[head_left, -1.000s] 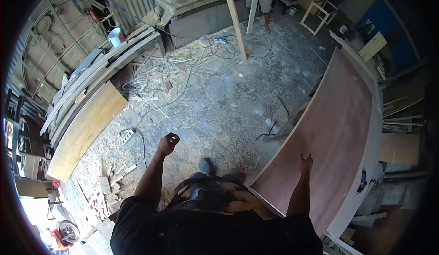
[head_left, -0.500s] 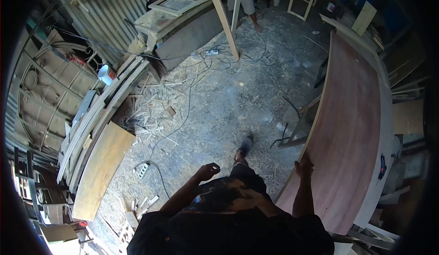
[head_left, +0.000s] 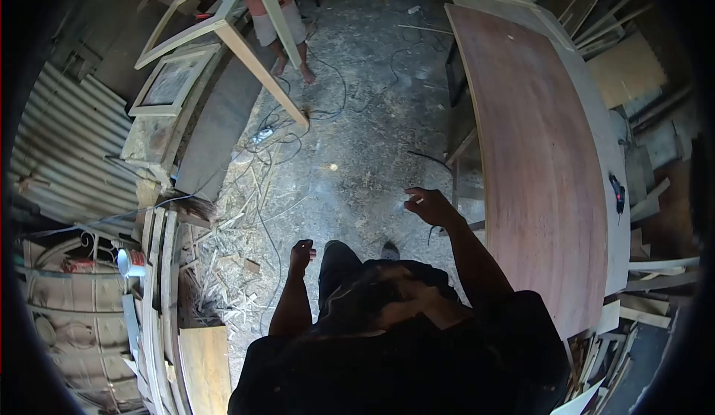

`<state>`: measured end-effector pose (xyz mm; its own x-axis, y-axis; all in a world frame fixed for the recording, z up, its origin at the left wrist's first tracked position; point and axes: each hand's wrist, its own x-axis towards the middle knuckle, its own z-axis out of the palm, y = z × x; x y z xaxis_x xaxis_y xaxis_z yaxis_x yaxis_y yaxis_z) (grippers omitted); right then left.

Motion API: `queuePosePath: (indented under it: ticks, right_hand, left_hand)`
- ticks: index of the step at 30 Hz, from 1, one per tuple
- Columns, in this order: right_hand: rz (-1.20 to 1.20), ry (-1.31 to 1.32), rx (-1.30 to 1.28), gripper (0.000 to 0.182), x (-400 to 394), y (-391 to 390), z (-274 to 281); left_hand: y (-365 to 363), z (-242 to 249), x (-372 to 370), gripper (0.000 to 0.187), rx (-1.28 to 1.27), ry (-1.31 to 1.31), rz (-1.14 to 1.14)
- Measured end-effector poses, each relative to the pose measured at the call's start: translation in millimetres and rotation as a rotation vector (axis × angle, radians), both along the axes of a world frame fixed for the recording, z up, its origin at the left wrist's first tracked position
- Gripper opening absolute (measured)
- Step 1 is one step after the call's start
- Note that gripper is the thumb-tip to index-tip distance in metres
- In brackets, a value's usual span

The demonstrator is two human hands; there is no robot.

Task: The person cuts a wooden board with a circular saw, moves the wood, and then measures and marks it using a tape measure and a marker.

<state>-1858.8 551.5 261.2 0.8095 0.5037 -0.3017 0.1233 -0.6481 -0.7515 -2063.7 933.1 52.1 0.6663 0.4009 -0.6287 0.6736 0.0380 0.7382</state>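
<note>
My left hand (head_left: 301, 256) hangs in front of my left thigh, over the debris-strewn floor. Its fingers are loosely bent and slightly apart, with nothing visible in them. Held out ahead of my body, my right hand (head_left: 430, 207) has its thumb and fingers apart and pointing left. A small pale spot shows at its fingers, too small to name. The large reddish-brown plywood sheet (head_left: 532, 177) lies to the right of this hand, on a worktable, and the two are apart.
Ahead left, a person (head_left: 279, 24) stands holding a wooden frame (head_left: 257, 69). Cables (head_left: 346, 87) and wood scraps (head_left: 231, 266) lie on the floor. Stacked planks (head_left: 160, 281) and a white bucket (head_left: 132, 262) are on my left. A black power tool (head_left: 617, 194) rests beyond the plywood.
My view has turned right and moved forward. My right hand has come off the plywood edge and swung out over the floor. The person ahead now holds the wooden frame more visibly.
</note>
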Motion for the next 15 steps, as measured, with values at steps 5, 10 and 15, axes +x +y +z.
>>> queuePosePath:
  ticks: [5, 10, 15]
  right_hand:
    - [0.078, 0.1, -0.045, 0.047, 66, 33, -82]
    - [-0.916, 0.519, 0.246, 0.031, 94, -2, -258]
    - [-1.013, 0.726, 0.152, 0.026, 86, 8, -244]
  left_hand:
    - [30, -26, 98, 0.034, -0.122, 0.052, -0.063]
    - [142, -83, 199, 0.028, -0.204, 0.159, -0.054]
    - [245, -51, 342, 0.024, 0.045, 0.141, -0.286]
